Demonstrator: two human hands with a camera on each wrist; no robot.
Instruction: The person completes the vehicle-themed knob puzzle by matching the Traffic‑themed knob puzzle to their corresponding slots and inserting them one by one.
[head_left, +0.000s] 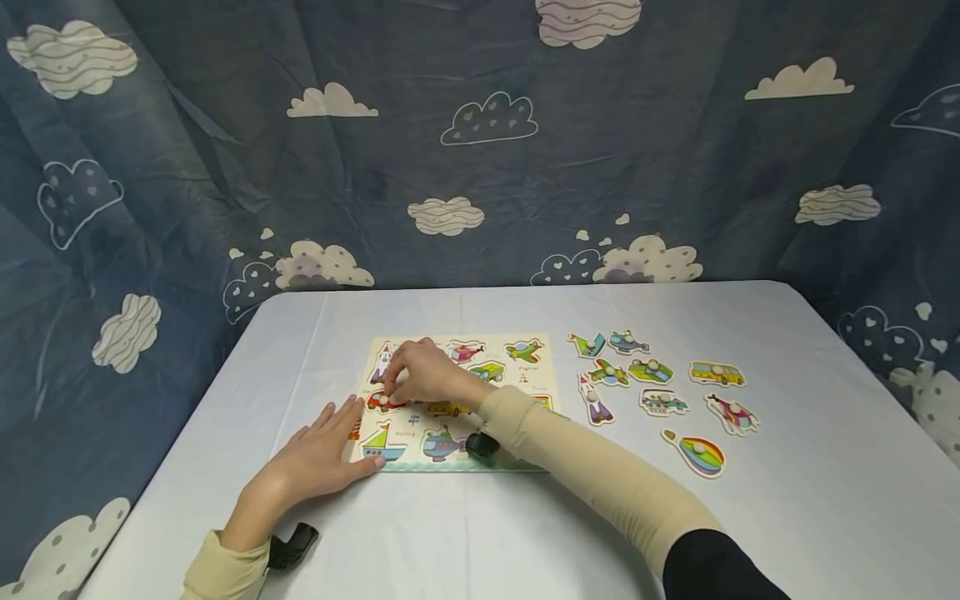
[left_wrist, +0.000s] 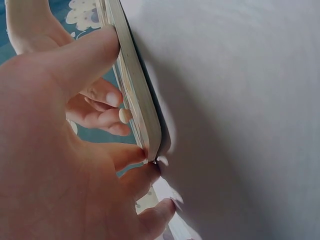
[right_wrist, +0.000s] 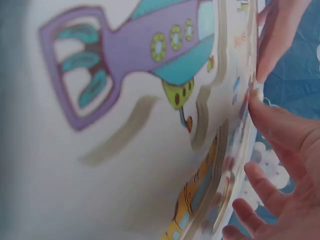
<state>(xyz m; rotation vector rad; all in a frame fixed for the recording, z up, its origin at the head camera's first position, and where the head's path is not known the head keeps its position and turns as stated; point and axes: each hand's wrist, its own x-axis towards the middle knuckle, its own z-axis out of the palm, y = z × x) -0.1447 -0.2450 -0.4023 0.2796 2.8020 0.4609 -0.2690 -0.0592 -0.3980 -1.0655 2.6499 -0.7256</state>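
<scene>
A wooden puzzle board [head_left: 468, 465] printed with vehicles lies on the white table. My right hand [head_left: 431, 372] reaches over its left part, thumb and finger pinching the small round knob [left_wrist: 124, 116] of the red car piece [head_left: 380, 402]. That piece sits at its picture near the board's left side. The other right fingers are spread, as the right wrist view shows. My left hand [head_left: 318, 454] rests at the board's lower left corner with fingers extended. Its thumb lies on the near edge and its fingertips [left_wrist: 157, 215] touch the left edge.
Several loose knobbed pieces lie right of the board, among them a rocket [head_left: 595, 402], a bus [head_left: 717, 373], a train [head_left: 663, 403], a red helicopter [head_left: 732, 415] and a hot-air balloon [head_left: 697, 454]. A dark cloud-patterned curtain [head_left: 487, 183] hangs behind the table.
</scene>
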